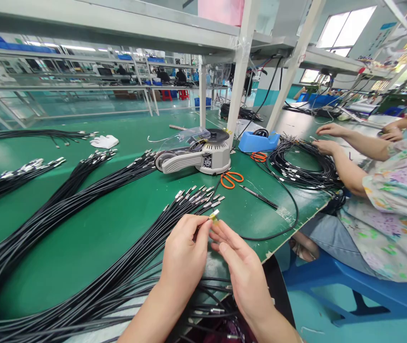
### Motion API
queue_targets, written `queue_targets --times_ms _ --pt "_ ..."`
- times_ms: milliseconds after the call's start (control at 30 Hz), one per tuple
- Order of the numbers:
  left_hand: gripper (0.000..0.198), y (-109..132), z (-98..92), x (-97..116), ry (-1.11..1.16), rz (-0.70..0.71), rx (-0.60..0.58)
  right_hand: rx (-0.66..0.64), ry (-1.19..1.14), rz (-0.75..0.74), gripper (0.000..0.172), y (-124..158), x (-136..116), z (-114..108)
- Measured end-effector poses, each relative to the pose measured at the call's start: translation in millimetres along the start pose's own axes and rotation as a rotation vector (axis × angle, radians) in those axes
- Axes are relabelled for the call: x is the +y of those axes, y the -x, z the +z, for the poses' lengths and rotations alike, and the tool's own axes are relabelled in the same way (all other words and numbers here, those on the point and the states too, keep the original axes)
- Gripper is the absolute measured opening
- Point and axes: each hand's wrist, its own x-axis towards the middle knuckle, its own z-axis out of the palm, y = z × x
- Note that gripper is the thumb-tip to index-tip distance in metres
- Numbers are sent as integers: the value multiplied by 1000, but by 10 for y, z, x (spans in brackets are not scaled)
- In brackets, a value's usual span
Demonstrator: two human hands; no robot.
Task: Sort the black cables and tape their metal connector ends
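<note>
My left hand point(185, 250) is closed in a pinch on a black cable just behind its silver connector point(216, 212). A short piece of yellow tape point(213, 217) sits around the base of that connector. On the other side, my right hand point(244, 267) has its fingertips against the tape, its fingers fairly straight and close together. Just beyond both hands lies a thick bundle of black cables point(160, 224) with silver connector ends. More loose cables point(210, 286) run beneath my wrists.
A grey tape dispenser point(212, 155) stands ahead, with orange-handled scissors point(232, 179) and a black pen point(258, 196) nearby. A blue tape holder point(258, 141) is behind. At right, a seated co-worker's hands point(326, 138) handle coiled cables point(299, 176). A white glove point(104, 141) lies left.
</note>
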Motion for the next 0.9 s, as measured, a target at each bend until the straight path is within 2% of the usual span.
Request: queue_targets --times_ms 233,400,567,900 --pt "11 14 10 14 -57 104 26 103 73 -46 27 -148 -147 29" --pt "12 9 8 19 -48 110 11 68 196 -37 21 -243 -171 90" --pt "12 6 -4 26 -12 3 -50 100 235 -61 18 -207 -182 95" --pt "21 -19 -38 70 105 -277 -212 53 254 -109 13 -238 -222 58"
